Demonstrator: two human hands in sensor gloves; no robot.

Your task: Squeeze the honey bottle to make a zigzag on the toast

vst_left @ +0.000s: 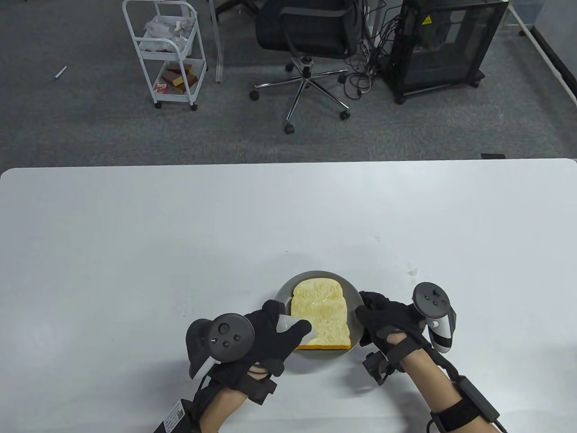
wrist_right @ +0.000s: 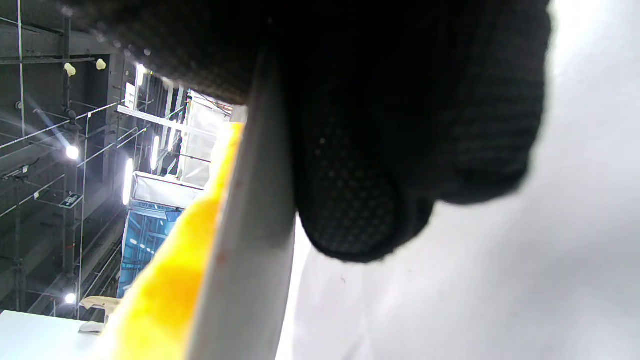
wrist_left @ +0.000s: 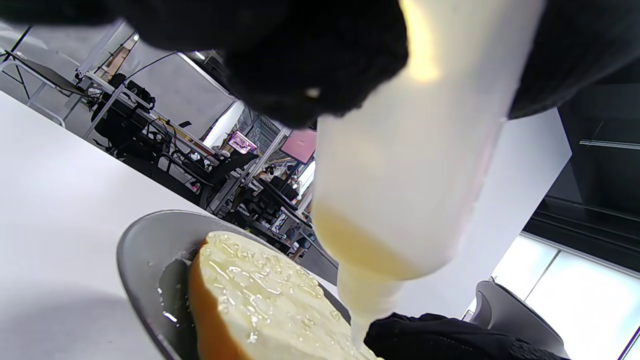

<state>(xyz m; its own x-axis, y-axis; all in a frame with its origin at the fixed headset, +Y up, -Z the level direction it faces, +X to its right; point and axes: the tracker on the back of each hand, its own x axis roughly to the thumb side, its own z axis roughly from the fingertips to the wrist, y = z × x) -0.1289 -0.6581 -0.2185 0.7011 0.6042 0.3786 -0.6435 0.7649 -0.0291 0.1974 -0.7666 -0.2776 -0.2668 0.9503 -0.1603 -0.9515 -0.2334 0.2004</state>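
Note:
A slice of toast [vst_left: 321, 315] with an orange crust lies on a grey plate [vst_left: 315, 276] near the table's front edge. Shiny honey lines run across its far half. My left hand [vst_left: 270, 329] grips a translucent squeeze bottle [vst_left: 293, 325], tilted nozzle-down over the toast's left side. In the left wrist view the bottle [wrist_left: 405, 165] holds honey near its nozzle [wrist_left: 361, 312], which points down at the toast [wrist_left: 260, 300]. My right hand [vst_left: 383, 322] holds the plate's right rim; in the right wrist view its fingers [wrist_right: 360, 200] press on the rim [wrist_right: 250, 240].
The white table [vst_left: 180, 234] spreads wide on all sides of the plate. Beyond its far edge stand a white cart [vst_left: 169, 49], an office chair [vst_left: 306, 40] and a black cabinet [vst_left: 444, 45].

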